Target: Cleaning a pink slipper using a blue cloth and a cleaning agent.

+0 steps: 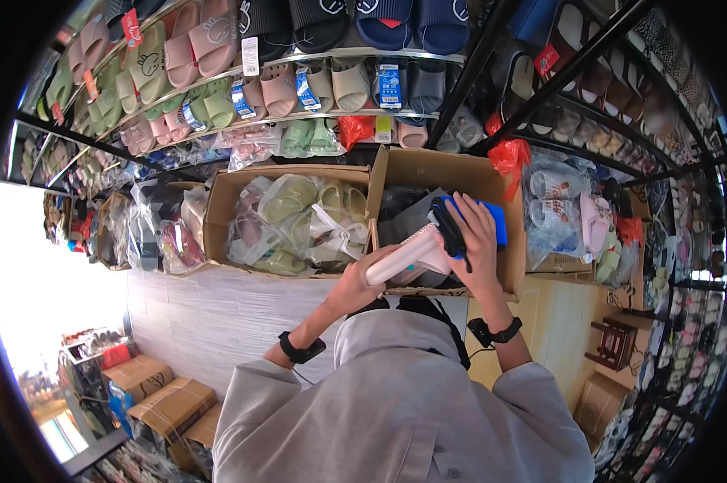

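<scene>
My left hand (358, 282) grips the near end of a pair of pale pink slippers (403, 253), pressed together over the right cardboard box (511, 265). At their far end, my right hand (473, 241) holds a black item (448, 226), perhaps a strap or a folded slipper, with a bright blue object (497, 224) beside it, partly behind my fingers. What exactly these two things are is unclear. Below the hands, grey plastic bags and footwear lie inside the box. A second cardboard box (215, 211) to the left holds olive-green slippers (288, 199) in clear bags.
Shelves of slippers (351, 81) rise beyond the boxes. A red plastic bag (509, 160) hangs at the right box's far corner. Bagged slippers (557, 193) stand to the right. A dark wooden stool (611, 344) is at the right, and closed cartons (173, 406) are at the lower left.
</scene>
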`<action>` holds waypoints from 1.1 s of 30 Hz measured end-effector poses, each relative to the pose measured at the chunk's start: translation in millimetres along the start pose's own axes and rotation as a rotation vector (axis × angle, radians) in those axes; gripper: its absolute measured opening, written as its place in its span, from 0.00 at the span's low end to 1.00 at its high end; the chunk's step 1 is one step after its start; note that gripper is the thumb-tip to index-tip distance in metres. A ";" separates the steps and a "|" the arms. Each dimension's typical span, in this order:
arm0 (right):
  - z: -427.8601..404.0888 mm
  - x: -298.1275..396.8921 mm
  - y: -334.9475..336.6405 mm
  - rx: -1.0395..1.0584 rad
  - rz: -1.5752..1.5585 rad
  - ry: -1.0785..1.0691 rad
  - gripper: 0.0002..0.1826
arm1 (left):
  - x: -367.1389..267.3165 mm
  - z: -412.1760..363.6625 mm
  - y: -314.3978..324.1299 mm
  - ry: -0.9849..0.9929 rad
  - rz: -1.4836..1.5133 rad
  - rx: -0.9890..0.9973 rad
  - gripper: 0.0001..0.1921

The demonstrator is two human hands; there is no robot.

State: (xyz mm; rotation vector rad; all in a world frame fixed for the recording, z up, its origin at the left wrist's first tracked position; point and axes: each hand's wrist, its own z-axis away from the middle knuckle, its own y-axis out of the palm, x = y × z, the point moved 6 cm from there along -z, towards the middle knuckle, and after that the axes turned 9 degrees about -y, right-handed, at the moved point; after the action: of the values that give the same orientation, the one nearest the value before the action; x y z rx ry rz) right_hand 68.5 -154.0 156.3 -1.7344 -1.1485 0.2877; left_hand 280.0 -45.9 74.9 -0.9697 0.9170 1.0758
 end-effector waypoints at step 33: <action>148.7 17.8 -35.9 0.208 -0.291 -0.386 0.36 | 3.7 48.9 175.4 -0.312 -0.051 -0.318 0.28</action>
State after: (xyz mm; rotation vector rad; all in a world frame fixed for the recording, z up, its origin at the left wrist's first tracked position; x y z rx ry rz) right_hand -38.0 -48.5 120.5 -1.3409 -1.5705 0.5579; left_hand 117.2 33.5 55.5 -1.0400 0.4716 1.3113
